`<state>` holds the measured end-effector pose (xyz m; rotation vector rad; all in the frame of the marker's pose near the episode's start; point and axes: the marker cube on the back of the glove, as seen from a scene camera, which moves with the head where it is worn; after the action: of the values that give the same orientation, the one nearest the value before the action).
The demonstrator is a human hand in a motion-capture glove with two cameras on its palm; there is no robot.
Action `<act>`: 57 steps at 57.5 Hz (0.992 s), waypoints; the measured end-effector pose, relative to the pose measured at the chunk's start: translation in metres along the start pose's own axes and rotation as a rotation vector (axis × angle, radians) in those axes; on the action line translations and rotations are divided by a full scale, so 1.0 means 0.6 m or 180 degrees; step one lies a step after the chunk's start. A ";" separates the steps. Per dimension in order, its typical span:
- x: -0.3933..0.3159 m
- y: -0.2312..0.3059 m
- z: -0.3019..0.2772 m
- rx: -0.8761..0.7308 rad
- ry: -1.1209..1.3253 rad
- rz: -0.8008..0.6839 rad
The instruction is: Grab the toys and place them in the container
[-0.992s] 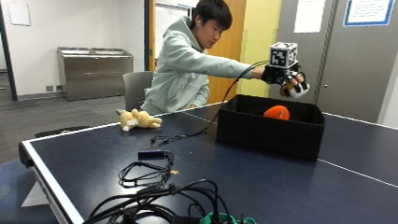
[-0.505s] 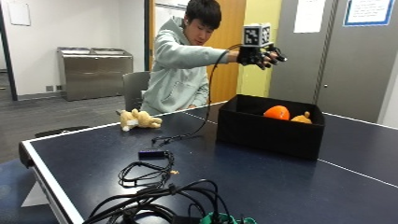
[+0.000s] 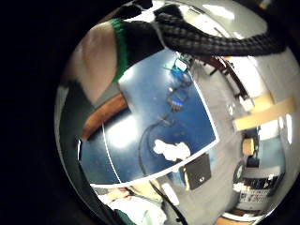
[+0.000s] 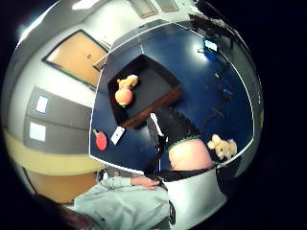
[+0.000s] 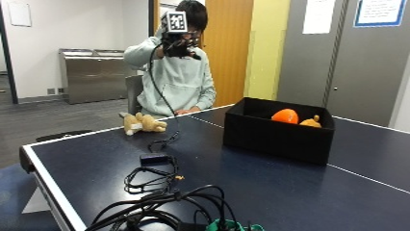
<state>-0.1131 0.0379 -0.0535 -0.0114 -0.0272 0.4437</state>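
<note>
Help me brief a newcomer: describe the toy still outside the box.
On the blue table, look away from the black box toward the edge by the seated person. The tan plush dog lies there alone beside a black cable, unlike the orange toys in the box.

The room is evenly bright, lit from above by ceiling lights point(image 3: 218, 10). The table point(image 5: 288, 192) throws back pale glare, strongest in the palm views, beside the cables point(image 5: 154, 175). The box point(image 5: 278, 139) is dark inside; its shadow is faint.

Office break room, ping-pong table point(image 5: 359, 173), steel bins point(image 5: 93, 74), notices point(image 5: 378, 12) on doors
</note>
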 end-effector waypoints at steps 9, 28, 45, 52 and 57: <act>0.188 -0.038 0.117 -0.0229 -0.0047 -0.0340; 0.380 -0.160 0.397 -0.0883 0.0330 0.0518; 0.400 -0.102 0.464 -0.0616 0.0164 -0.0101; 0.384 -0.107 0.473 -0.0471 0.0137 -0.0190; 0.373 -0.110 0.475 -0.0473 0.0194 -0.0214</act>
<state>0.1091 0.0756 0.2375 -0.1696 -0.0006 0.3730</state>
